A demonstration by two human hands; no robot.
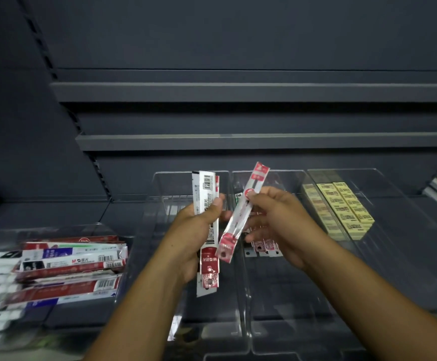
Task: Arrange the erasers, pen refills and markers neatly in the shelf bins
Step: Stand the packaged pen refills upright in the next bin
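Your two hands are up in front of three clear bins on the dark shelf (420, 204). Your left hand (194, 230) has its grip closed around a small stack of refill packs (207, 204), at least two, held upright with the thumb across the front and the red ends hanging below the palm. Your right hand (277, 220) pinches a single red refill pack (240, 214) between thumb and fingers; it tilts, top end leaning right, lower end just beside the stack in your left hand. Both sets of packs hover over the divide between the left bin (165, 183) and the middle bin (285, 175). In the middle bin, behind your right hand, a few more red packs (264, 246) lie flat; you cannot count them, since the hand covers most of them. The right bin (384, 183) holds yellow erasers (347, 207) in three neat rows. Far left, a separate clear tray (102, 227) holds a loose heap of mixed packs (68, 269), red, white and blue, too jumbled to count.
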